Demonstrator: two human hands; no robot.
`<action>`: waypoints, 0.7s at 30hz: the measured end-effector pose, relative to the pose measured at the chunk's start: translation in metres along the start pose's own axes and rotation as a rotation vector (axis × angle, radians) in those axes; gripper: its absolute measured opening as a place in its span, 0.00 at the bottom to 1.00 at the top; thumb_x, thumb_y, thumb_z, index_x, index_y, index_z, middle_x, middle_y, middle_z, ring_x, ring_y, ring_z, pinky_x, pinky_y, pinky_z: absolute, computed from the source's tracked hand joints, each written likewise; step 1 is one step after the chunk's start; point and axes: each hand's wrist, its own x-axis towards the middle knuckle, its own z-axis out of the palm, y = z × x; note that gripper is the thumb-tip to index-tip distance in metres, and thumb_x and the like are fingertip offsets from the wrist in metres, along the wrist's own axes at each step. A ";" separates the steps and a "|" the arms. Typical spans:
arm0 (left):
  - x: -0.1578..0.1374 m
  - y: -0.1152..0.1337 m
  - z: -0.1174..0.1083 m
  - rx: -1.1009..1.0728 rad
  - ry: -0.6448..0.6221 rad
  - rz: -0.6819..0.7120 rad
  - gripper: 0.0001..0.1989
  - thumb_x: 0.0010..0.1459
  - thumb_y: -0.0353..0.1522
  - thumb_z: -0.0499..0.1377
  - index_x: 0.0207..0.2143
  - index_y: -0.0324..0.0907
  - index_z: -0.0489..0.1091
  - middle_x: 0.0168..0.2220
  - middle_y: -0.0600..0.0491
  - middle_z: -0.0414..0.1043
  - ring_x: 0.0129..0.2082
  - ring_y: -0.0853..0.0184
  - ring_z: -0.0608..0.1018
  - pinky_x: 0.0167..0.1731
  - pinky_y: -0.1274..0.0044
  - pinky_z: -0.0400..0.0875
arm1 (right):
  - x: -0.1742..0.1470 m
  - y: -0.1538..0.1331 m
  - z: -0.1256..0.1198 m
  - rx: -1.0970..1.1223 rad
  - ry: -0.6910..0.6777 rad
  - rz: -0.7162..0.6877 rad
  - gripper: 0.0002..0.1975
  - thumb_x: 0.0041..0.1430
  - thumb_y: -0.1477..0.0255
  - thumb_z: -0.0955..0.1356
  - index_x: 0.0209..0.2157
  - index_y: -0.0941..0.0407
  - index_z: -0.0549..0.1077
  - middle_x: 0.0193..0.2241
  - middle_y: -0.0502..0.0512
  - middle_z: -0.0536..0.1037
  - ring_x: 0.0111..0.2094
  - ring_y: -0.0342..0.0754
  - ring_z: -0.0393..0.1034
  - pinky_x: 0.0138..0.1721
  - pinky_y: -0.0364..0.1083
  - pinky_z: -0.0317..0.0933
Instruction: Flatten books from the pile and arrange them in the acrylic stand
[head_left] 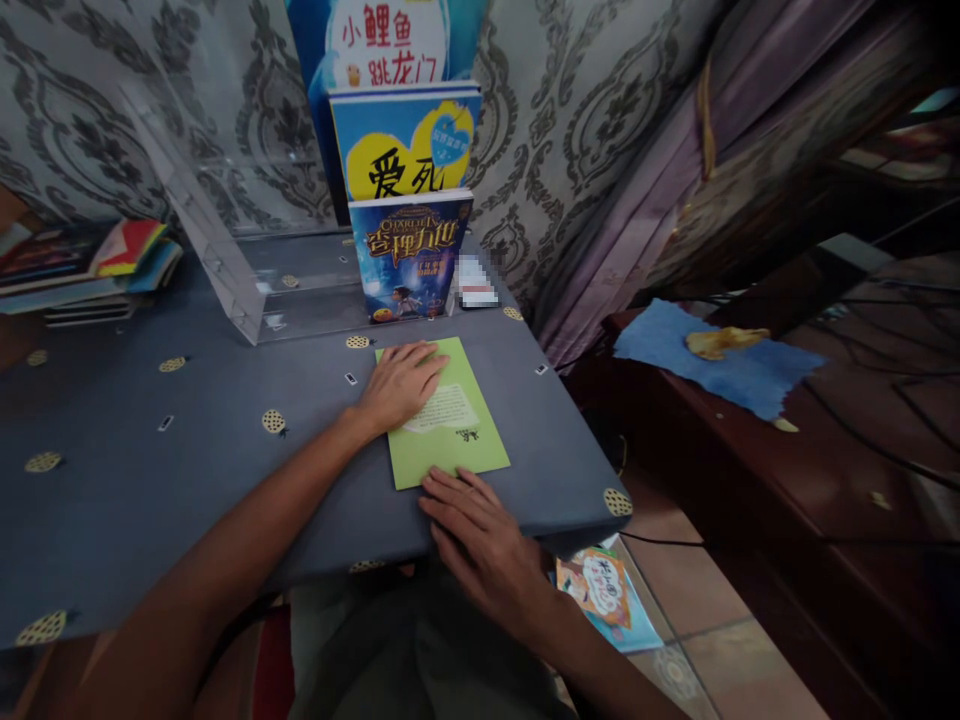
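Observation:
A light green book (450,450) lies flat on the grey-blue tablecloth (217,440), near the table's front edge. Printed text on a pale patch shows on its upper face. My left hand (403,385) rests on the book's upper left part, fingers stretched out and pointing right. At the near edge of the book is my right hand (476,535); its extended fingertips touch the cover's lower border. Neither hand grips anything. The left palm covers part of the green cover.
Beyond the green book, a clear acrylic rack (202,220) holds upright books, with a dark blue book (409,260) in front. A book stack (90,265) lies at left. Right of the table, a blue cloth (660,345) covers part of a dark red wooden surface (720,480). Another book (607,600) sits low beside the table.

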 end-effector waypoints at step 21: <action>-0.001 0.000 0.000 0.015 0.029 0.007 0.18 0.70 0.34 0.48 0.57 0.44 0.70 0.60 0.47 0.70 0.61 0.58 0.68 0.57 0.63 0.62 | -0.013 0.039 -0.030 -0.034 0.146 0.150 0.15 0.66 0.76 0.64 0.51 0.52 0.77 0.47 0.59 0.82 0.52 0.54 0.76 0.54 0.57 0.72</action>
